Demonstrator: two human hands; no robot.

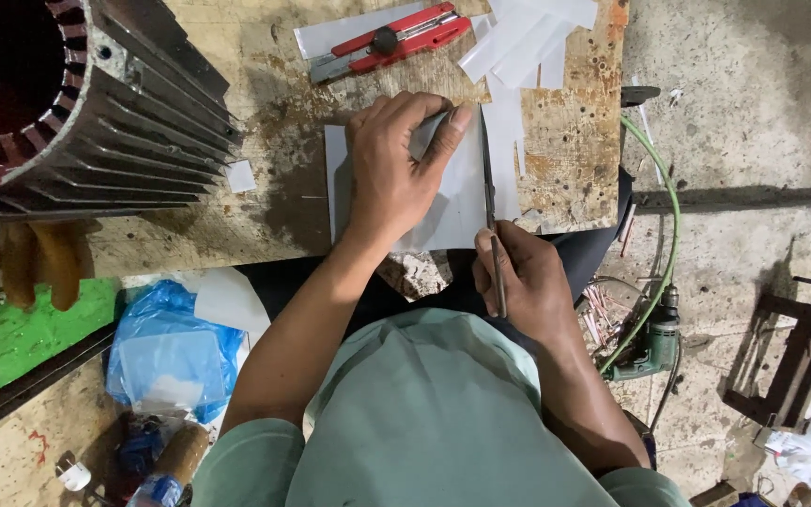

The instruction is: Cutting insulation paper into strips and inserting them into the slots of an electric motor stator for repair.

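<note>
Pressing flat on the white sheet (452, 202), left hand (394, 169); right hand (518, 282) clenched around a thin blade (488, 178).

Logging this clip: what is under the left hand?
The left hand presses flat on a white sheet lying on the worn wooden board. The sheet's middle is hidden by the hand.

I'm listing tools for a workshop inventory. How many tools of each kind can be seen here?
Red utility knife: 1
Thin blade in the right hand, cutting the white sheet that the left hand holds: 1
Green power drill on the floor: 1
Total: 3
</note>
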